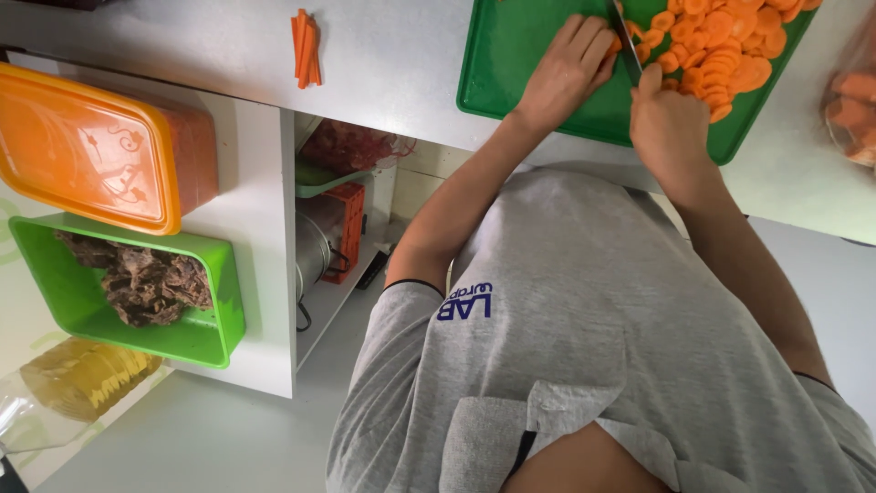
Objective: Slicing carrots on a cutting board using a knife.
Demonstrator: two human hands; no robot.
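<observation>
Grey T-shirt filled the near view; the camera looked down over the person's own chest, both bare forearms reaching out to the white counter.

Right hand sat at the counter's near edge, fist closed round the knife handle, blade pointing away and edge down on the green cutting board, a grip suited to straight downward cuts. Left hand lay just left of the blade, fingers curled and pressed down on a carrot piece, mostly hidden, so how much was left could not be told. Knuckles stood near the blade, probably to steady and guide.

Carrot slices were heaped on the board's right part, beyond the blade, kept off the cutting spot. Board lay skewed, one corner near the counter's near edge.

Farther left, carrot sticks lay alone on the counter, well apart from the board. At the right edge, a clear bowl held orange pieces, blurred.

Under the counter: shelf with a metal pot and a red mesh bag. On the left, an orange lidded container, a green tub with dark brown stuff, and a clear bag of yellowish material.
</observation>
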